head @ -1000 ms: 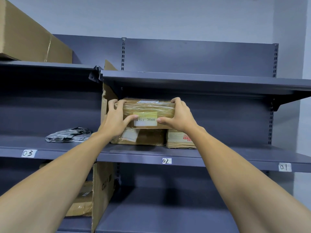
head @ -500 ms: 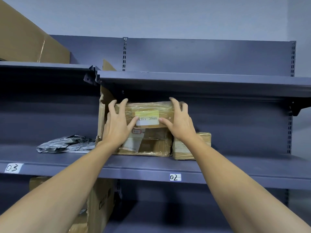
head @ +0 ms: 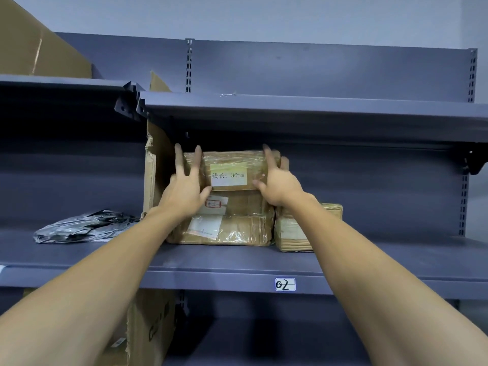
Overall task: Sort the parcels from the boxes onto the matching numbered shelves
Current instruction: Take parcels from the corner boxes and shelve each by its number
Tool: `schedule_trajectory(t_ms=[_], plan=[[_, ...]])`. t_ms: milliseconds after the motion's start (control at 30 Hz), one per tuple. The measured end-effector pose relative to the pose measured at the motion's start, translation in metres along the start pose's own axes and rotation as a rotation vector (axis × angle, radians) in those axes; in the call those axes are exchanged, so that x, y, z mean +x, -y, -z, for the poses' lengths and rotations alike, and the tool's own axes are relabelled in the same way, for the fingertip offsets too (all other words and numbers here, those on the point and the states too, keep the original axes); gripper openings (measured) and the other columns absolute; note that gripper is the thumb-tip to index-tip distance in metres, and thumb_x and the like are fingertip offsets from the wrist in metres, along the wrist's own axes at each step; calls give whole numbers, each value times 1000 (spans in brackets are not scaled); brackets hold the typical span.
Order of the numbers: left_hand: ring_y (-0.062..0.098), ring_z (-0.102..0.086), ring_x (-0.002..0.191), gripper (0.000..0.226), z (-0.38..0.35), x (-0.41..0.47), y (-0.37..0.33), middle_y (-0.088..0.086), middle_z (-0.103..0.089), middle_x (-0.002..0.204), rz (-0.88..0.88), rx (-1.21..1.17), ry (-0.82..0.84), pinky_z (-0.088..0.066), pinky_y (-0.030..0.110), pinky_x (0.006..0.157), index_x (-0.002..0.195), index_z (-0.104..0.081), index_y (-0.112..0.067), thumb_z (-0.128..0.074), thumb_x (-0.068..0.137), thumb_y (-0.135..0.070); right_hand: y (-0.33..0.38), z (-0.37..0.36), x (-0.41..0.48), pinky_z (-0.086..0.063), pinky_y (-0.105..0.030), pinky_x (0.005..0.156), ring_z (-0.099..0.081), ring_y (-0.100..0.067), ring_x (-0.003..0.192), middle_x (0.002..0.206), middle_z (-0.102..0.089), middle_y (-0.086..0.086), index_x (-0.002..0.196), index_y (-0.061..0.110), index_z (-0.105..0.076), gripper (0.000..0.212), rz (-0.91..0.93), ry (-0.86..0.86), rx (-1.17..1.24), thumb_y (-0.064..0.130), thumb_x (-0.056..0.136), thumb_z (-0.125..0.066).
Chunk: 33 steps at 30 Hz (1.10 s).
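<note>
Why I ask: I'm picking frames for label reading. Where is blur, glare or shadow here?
Head view: the left hand and right hand smear at the fingers; the label on the top parcel reads sharp; the wrap on the lower parcel glints; deep shadow lies beneath the upper shelf.

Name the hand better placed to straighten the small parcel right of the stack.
Right, probably. The right hand is at the right edge of the top parcel, just above the small parcel; the left hand is across the stack.

The 36mm-labelled parcel point(head: 237, 157) now rests on the lower parcel point(head: 237, 229). The left hand point(head: 184, 192) and right hand point(head: 280, 184) have uncurled their fingers.
</note>
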<state>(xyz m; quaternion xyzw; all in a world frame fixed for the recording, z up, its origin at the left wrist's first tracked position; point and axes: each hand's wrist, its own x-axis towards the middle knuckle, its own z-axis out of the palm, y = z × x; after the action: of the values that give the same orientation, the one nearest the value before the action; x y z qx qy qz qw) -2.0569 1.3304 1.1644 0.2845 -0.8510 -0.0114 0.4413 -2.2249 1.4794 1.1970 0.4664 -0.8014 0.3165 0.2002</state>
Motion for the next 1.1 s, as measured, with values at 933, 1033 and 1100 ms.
schedule_trajectory(t_ms=[933, 1033, 1100], plan=[[39, -5, 150, 77, -17, -26, -17, 12, 5, 165, 5, 272, 48, -22, 63, 114, 158, -6, -25, -52, 97, -35, -3, 4, -24, -21, -55, 118, -10, -29, 153, 165, -16, -11, 154, 27, -28, 66, 274, -172, -246, 46, 97, -55], [33, -9, 150, 67, -16, -42, -26, 11, -19, 160, -110, 334, 96, -23, 57, 115, 156, -19, -23, -48, 98, -39, -11, 4, -42, -25, -49, 115, -29, -27, 142, 150, -41, -6, 146, 22, -41, 55, 337, -148, -283, 45, 98, -53], [27, -13, 150, 66, -16, -52, -31, 7, -20, 162, -168, 335, 154, -22, 54, 116, 157, -19, -25, -46, 98, -44, -15, 3, -53, -22, -49, 117, -35, -26, 138, 144, -48, -4, 144, 20, -44, 54, 374, -125, -314, 45, 98, -53]])
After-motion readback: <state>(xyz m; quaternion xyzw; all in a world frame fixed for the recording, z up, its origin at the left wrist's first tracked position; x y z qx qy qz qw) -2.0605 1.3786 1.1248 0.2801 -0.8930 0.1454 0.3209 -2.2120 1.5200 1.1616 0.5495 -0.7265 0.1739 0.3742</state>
